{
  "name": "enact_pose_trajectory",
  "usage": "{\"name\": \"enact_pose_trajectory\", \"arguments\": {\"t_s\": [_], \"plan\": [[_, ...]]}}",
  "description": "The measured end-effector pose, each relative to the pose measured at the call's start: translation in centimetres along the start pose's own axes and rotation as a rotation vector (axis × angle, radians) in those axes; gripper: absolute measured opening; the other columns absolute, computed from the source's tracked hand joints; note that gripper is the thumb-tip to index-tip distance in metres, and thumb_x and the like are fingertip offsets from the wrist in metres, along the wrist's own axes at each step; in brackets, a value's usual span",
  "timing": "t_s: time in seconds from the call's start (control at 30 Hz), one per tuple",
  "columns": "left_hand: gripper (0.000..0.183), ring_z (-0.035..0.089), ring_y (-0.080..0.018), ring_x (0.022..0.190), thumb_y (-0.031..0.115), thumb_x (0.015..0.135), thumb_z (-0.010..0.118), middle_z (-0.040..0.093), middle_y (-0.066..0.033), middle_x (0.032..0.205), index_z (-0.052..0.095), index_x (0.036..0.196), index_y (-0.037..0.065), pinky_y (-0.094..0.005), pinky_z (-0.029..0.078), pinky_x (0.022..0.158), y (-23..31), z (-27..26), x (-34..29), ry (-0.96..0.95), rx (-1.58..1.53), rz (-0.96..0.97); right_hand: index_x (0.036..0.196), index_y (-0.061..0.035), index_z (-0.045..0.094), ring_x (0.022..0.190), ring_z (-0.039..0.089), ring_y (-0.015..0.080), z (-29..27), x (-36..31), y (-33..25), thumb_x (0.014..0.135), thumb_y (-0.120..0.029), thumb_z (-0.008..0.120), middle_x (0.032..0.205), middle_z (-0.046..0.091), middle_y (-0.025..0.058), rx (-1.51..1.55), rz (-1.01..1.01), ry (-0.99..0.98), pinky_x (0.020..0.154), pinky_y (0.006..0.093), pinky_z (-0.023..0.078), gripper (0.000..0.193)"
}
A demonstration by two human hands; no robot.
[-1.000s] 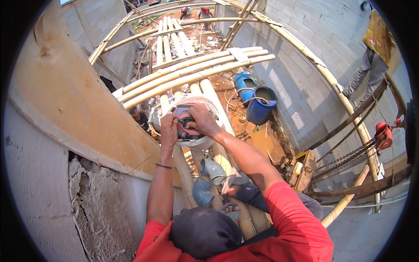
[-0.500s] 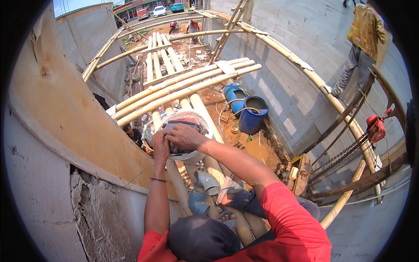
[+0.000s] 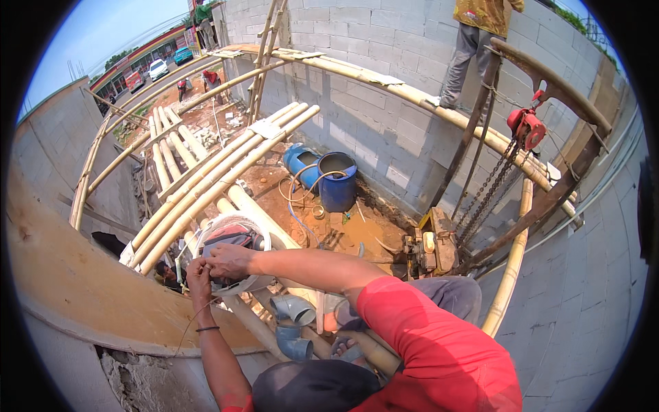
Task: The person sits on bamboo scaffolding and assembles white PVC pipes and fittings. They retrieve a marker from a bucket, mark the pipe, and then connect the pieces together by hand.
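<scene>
Left hand [image 3: 198, 273] and right hand [image 3: 230, 259]: fingers pinching thin wire [image 3: 187, 328] beside white bowl [image 3: 232, 233]. Risk: wire slipping, given the high bamboo scaffold [image 3: 226, 175] perch.

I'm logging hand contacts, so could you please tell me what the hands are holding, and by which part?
Both the left hand and the right hand pinch a thin wire near its upper end, over a white bucket. The exact grip point is too small to tell.

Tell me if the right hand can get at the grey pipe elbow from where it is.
Probably yes. The right hand is at the white bucket beside the left hand, and the grey pipe elbow lies open just below the right forearm among the bamboo poles; nothing covers it.
</scene>
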State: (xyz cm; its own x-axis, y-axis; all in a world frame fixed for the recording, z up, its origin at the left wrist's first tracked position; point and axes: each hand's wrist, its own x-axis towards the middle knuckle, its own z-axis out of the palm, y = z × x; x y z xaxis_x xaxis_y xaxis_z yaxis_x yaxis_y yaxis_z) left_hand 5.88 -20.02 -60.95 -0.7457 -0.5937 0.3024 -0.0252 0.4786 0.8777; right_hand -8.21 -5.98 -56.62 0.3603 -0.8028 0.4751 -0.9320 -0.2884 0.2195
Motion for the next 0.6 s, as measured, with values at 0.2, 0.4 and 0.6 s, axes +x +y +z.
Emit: {"name": "enact_pose_trajectory", "arguments": {"t_s": [0.2, 0.4, 0.6], "plan": [[0.011, 0.052, -0.0105, 0.085, 0.01, 0.09, 0.063, 0.056, -0.0019, 0.089, 0.059, 0.091, 0.0, -0.0265, 0.045, 0.074, -1.8, -2.4, 0.0, -0.043, -0.156, 0.036, 0.077, -0.0149, 0.073, 0.088, 0.063, 0.0241, 4.5, 4.1, -2.3, 0.079, -0.026, 0.061, 0.089, 0.068, 0.002, 0.061, 0.312, -0.038, 0.075, 0.0378, 0.046, 0.016], [0.011, 0.049, -0.0146, 0.083, 0.01, 0.093, 0.06, 0.054, -0.004, 0.09, 0.057, 0.095, -0.001, -0.0277, 0.044, 0.076, -2.8, 0.0, 1.0, -0.029, -0.023, 0.185, 0.074, -0.0083, 0.068, 0.082, 0.06, 0.024, 7.2, 2.7, -1.7, 0.082, -0.026, 0.056, 0.077, 0.065, 0.0077, -0.141, 0.357, 0.083, 0.072, 0.0376, 0.041, 0.023], [0.021, 0.052, -0.0167, 0.09, 0.018, 0.097, 0.058, 0.056, -0.0065, 0.095, 0.056, 0.102, -0.002, -0.0315, 0.044, 0.082, -10.4, -3.5, 3.7, 0.101, 0.045, 0.14, 0.079, -0.0138, 0.073, 0.085, 0.066, 0.0184, 5.0, 5.9, -2.3, 0.085, -0.031, 0.056, 0.083, 0.071, 0.0026, -0.218, 0.205, -0.188, 0.072, 0.0401, 0.041, 0.025]]}}
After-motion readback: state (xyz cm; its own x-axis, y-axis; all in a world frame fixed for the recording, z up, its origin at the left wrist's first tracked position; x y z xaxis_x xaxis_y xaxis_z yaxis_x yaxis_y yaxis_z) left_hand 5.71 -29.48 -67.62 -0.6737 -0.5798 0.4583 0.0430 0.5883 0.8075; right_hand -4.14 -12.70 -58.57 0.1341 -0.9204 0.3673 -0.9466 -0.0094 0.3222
